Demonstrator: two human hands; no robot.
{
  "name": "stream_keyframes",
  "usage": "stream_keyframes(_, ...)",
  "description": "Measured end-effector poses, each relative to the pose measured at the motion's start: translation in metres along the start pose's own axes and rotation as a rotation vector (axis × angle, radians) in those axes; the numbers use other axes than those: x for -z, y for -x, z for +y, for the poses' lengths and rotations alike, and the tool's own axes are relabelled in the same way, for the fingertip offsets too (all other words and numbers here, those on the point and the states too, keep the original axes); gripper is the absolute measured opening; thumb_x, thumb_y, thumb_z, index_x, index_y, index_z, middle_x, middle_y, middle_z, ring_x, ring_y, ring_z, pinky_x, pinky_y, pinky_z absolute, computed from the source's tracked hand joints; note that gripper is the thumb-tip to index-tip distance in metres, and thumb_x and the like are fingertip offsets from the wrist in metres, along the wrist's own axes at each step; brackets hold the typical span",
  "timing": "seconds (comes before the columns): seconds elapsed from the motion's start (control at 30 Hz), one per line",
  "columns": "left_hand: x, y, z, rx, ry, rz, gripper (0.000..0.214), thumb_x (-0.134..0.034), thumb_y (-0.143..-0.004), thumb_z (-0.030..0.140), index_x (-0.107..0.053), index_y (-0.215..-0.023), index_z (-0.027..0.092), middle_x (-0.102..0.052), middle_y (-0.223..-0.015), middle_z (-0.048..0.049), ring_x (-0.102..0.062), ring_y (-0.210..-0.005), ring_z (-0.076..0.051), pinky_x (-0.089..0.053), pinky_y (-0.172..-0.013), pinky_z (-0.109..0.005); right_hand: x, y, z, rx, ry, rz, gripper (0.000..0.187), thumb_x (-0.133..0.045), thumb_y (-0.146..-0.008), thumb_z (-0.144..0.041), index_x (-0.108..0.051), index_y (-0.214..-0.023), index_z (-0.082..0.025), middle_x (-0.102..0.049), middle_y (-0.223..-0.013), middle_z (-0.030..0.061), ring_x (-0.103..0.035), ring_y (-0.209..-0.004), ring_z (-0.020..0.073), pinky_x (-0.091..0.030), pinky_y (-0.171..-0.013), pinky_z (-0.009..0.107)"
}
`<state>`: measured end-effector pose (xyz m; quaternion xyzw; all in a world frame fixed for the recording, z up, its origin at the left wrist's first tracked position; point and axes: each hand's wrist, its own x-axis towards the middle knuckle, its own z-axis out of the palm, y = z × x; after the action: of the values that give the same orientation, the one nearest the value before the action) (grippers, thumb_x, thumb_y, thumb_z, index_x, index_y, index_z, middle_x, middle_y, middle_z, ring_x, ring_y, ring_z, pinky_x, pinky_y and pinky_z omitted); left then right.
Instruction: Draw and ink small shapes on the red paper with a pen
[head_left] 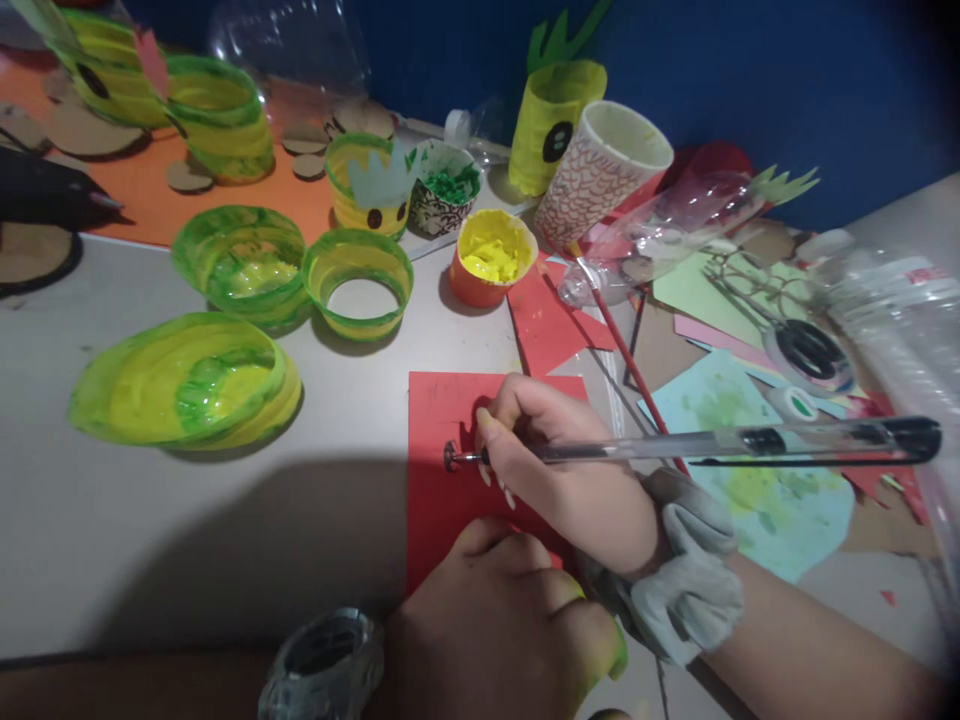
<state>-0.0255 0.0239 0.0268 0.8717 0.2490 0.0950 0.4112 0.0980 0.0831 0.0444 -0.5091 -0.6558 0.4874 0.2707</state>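
In my right hand (562, 460), wearing a grey scrunchie at the wrist, is a clear gel pen (637, 446) with black ends. Its tip touches a small dark scribbled mark on a red sheet of paper (431, 520). My left hand (502, 610), with a watch at the wrist, presses down on the lower part of that sheet with bent fingers. Yellow-green paint stains some of its fingertips. Left of the sheet are painted green-and-yellow rings (358, 325) and an oval cut piece (127, 385) with wet-looking paint.
Behind the paper stand a cup of yellow paint (480, 290), a cup with green paint (442, 215) and a patterned paper cup (600, 170). A red-handled paintbrush (626, 350), scissors (802, 345), paper scraps and plastic bottles (900, 310) crowd the right. A blue wall rises behind.
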Motion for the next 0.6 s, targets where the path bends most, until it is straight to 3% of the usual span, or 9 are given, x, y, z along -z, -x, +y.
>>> stream_keyframes(0.1,-0.003,0.000,0.000,-0.019,-0.003,0.085,0.034,-0.052,-0.075,0.052,-0.052,-0.081,0.019,-0.055,-0.072,0.0013,-0.034,-0.072,-0.011,-0.011,-0.071,-0.024,0.000,0.000,0.000,-0.009,0.006,-0.011,0.023,-0.050,-0.091,-0.016,-0.039,-0.072,-0.016,-0.049,-0.065,-0.0029,-0.044,-0.058,0.0059,-0.036,-0.055,0.019)
stream_keyframes(0.23,-0.004,0.000,-0.001,-0.017,-0.003,0.073,0.036,-0.056,-0.074,0.053,-0.053,-0.078,0.018,-0.054,-0.068,0.0015,-0.029,-0.070,-0.010,-0.007,-0.070,-0.024,0.000,0.000,0.001,-0.002,0.007,-0.004,0.025,-0.050,-0.092,-0.020,-0.038,-0.071,-0.016,-0.048,-0.063,-0.0024,-0.043,-0.057,0.0063,-0.034,-0.053,0.020)
stream_keyframes(0.4,-0.011,0.003,-0.004,-0.107,0.000,0.326,0.029,-0.055,-0.081,0.049,-0.055,-0.082,0.020,-0.055,-0.070,0.0044,-0.035,-0.072,-0.012,-0.016,-0.074,-0.026,0.000,-0.003,-0.002,-0.006,0.034,0.017,0.024,-0.050,-0.089,-0.017,-0.038,-0.069,-0.016,-0.047,-0.062,-0.0030,-0.042,-0.057,0.0062,-0.034,-0.053,0.019)
stream_keyframes(0.6,-0.022,0.001,-0.012,-0.170,-0.028,0.515,0.034,-0.039,-0.095,0.043,-0.046,-0.076,0.016,-0.051,-0.067,0.0025,-0.034,-0.075,-0.013,-0.017,-0.074,-0.026,0.000,-0.004,-0.006,-0.003,0.111,0.063,0.023,-0.050,-0.084,-0.015,-0.037,-0.065,-0.016,-0.045,-0.059,-0.0034,-0.040,-0.056,0.0069,-0.034,-0.051,0.019)
